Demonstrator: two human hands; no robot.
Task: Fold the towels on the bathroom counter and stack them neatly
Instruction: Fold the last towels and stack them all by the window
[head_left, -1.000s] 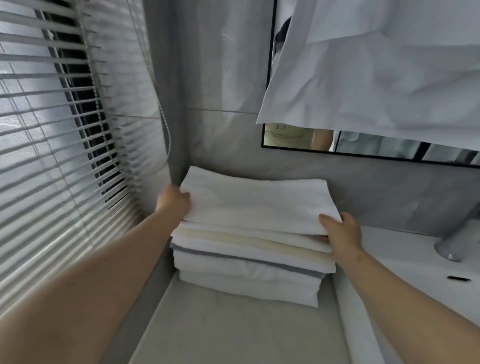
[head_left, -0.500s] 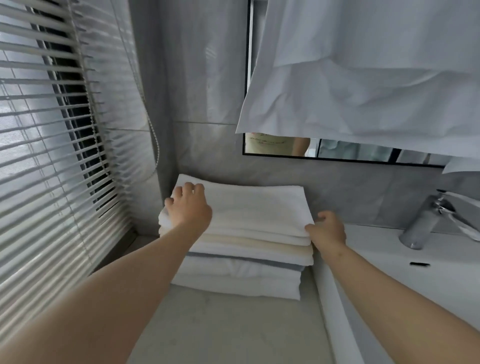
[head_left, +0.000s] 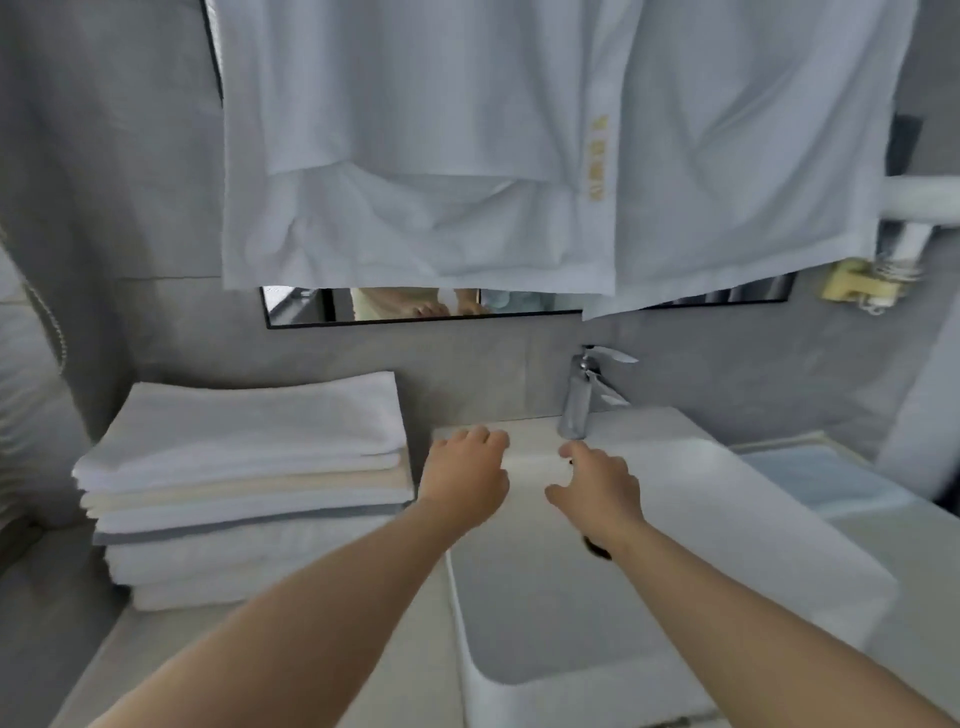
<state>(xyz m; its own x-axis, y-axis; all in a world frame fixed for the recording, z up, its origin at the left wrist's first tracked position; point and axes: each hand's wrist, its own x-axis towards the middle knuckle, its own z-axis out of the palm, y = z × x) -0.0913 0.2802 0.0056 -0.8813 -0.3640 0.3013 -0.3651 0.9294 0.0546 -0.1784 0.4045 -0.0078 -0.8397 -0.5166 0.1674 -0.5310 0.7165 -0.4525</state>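
We note both hands free. Left hand (head_left: 465, 480) and right hand (head_left: 597, 486) are side by side, fingers relaxed and slightly spread, gripping nothing, over the back rim of the sink (head_left: 545, 613). Whether they touch the rim we cannot tell. Faucet (head_left: 581, 397) stands just beyond the right hand. Towel stack (head_left: 244, 467) sits on the surface (head_left: 415, 649) just left of the left hand, apart from it.

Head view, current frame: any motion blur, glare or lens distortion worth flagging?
Head view: motion blur smears the chrome faucet and the frame's right edge; the stack of folded white towels reads fairly sharp. Head view: soft, even light without hard glare; left hand and right hand slightly soft; wide-angle bending near the edges.
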